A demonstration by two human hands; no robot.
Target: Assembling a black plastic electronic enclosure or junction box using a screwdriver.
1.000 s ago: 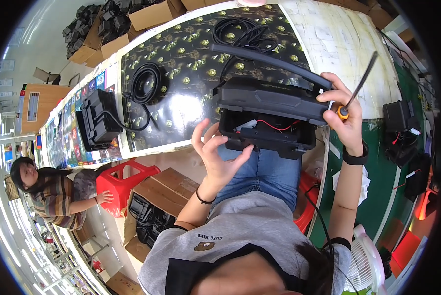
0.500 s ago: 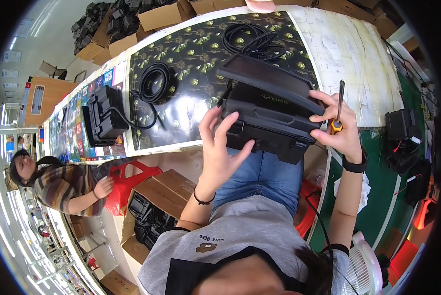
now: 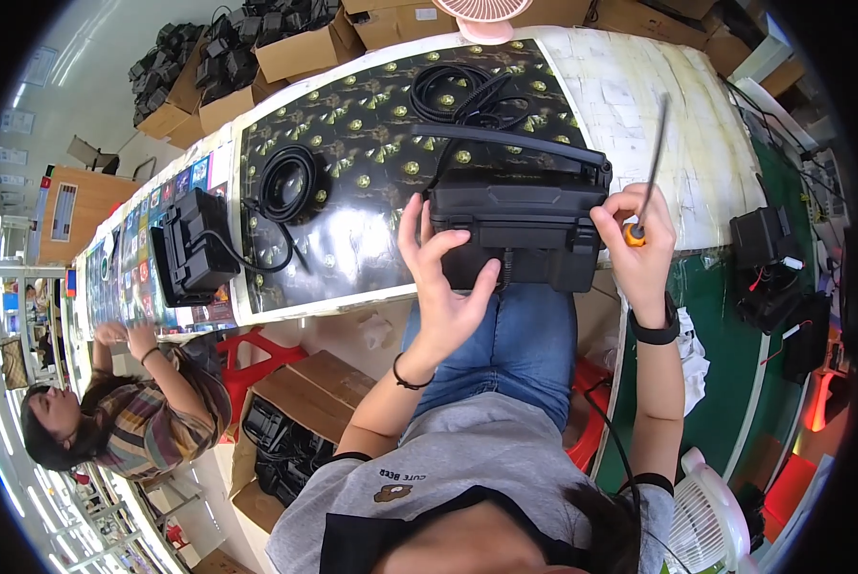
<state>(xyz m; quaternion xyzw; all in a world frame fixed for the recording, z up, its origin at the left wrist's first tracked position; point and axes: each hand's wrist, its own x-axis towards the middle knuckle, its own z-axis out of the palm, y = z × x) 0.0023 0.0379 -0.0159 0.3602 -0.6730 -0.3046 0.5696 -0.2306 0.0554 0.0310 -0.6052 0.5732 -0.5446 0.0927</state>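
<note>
A black plastic case (image 3: 525, 203) with a flap-like cover standing up at its far side (image 3: 515, 134) rests at the table's near edge, above my lap. My left hand (image 3: 453, 297) grips its left end, with the thumb and fingers on the near face. At the right end, the fingertips of my right hand (image 3: 644, 244) touch the case near its latch. A screwdriver (image 3: 634, 234) with an orange-yellow handle is held in that same hand, its long shaft pointing up and away. My fingers partly cover the handle.
Coiled black cables (image 3: 467, 94) lie beyond the case, another coil (image 3: 288, 182) to the left. A second black case (image 3: 195, 247) sits farther left, near a co-worker (image 3: 152, 411). More black units (image 3: 764, 237) lie on the green surface at right. A carton (image 3: 314, 387) stands below.
The case has tipped so its near face shows more and its cover appears edge-on. My right hand moved slightly left and down. The co-worker's hands moved up to the table edge.
</note>
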